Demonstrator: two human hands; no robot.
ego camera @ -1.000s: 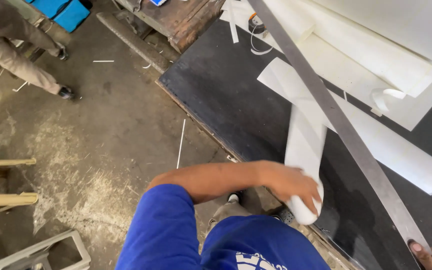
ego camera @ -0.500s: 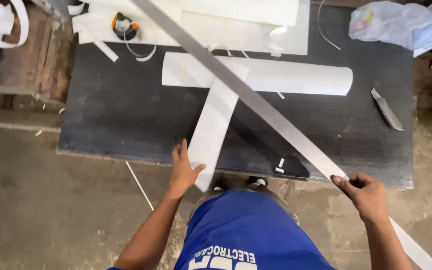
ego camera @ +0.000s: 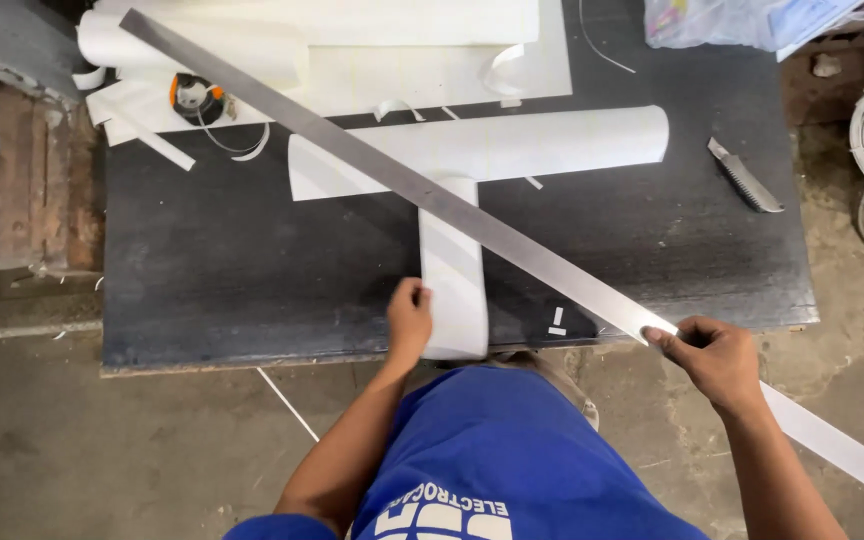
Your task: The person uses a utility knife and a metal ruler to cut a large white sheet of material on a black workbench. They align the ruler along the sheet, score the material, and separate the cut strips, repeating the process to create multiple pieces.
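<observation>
Left hand (ego camera: 410, 318) now on paper strip (ego camera: 452, 270), right hand (ego camera: 714, 355) w/ ruler (ego camera: 422, 190).

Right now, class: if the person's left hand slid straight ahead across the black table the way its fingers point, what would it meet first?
Probably the long metal straightedge, lying diagonally just beyond the left hand, which rests beside the white paper strip; its height above the table is unclear.

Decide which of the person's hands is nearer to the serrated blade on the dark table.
Right. The right hand grips the metal ruler below the serrated blade; the left hand lies further off.
</observation>
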